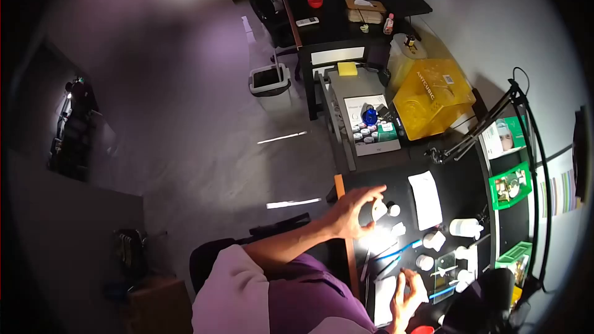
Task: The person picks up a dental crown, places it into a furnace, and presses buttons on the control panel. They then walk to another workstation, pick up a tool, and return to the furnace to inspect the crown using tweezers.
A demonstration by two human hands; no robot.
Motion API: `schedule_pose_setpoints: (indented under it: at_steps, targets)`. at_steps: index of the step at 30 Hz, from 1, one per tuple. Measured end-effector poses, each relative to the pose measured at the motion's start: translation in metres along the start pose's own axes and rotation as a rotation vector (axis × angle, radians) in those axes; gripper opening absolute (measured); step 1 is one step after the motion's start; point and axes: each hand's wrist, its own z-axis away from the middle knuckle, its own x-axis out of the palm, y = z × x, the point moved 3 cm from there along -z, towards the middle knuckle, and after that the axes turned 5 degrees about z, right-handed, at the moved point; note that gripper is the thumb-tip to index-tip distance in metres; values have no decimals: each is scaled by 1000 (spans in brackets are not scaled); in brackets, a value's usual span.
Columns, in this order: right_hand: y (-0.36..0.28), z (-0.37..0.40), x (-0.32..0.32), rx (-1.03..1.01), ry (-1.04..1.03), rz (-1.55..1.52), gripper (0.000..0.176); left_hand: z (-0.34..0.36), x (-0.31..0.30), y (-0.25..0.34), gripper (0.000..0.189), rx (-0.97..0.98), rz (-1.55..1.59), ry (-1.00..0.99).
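Toward the left front corner of the orange-edged black desk (340, 195), the left hand (354, 213) curved around a small white plastic-looking jar (378, 212), contact uncertain. The right hand (408, 297), grip unclear, hung by a white paper sheet (383, 300). Handling the jar seemed underway, calling for a steady pinch.

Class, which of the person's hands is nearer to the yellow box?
Left. The left hand is toward the end of the desk nearest the yellow box; the right hand is farther along, away from it.
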Motion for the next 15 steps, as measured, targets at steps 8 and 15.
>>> schedule_pose_setpoints:
  at_steps: [8,15]
  targets:
    - [-84,-17,-3,-249,-112,-85,12,36,-59,61,78,18,-97,232]
    - [-125,-49,30,-273,-191,-58,15,48,-122,48,73,-19,-207,420]
